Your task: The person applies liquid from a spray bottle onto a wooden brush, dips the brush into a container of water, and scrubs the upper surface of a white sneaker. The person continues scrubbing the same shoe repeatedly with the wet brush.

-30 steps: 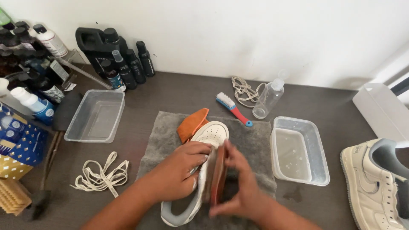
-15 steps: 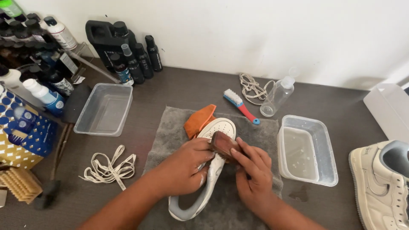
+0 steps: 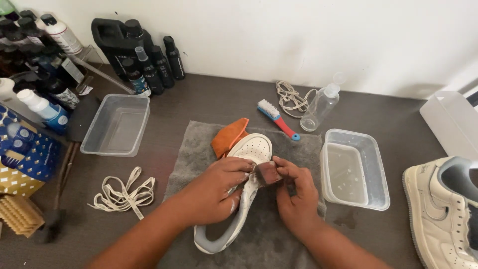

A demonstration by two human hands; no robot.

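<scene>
shoe: white sneaker point(image 3: 238, 199) on its side on grey towel point(image 3: 199, 149), mid bench point(image 3: 209, 102)
left hand point(image 3: 211, 192): fingers wrapped around the upper, pinning it
right hand point(image 3: 298, 199): fingers pinch brown brush point(image 3: 266, 173) against shoe side
risk: likely the wet shoe twists under the left fingers, brush skids onto towel; water tub point(image 3: 354, 169) just right of right fingers could get knocked
packages: black bottles point(image 3: 149, 60) far beyond left fingers; blue dotted box point(image 3: 22, 154) far left; clear spray bottle point(image 3: 321, 105) beyond right fingers

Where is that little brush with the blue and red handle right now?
The blue and red brush lies untouched on the dark table, just past the far edge of the grey towel, between the orange cloth and the clear bottle.
</scene>
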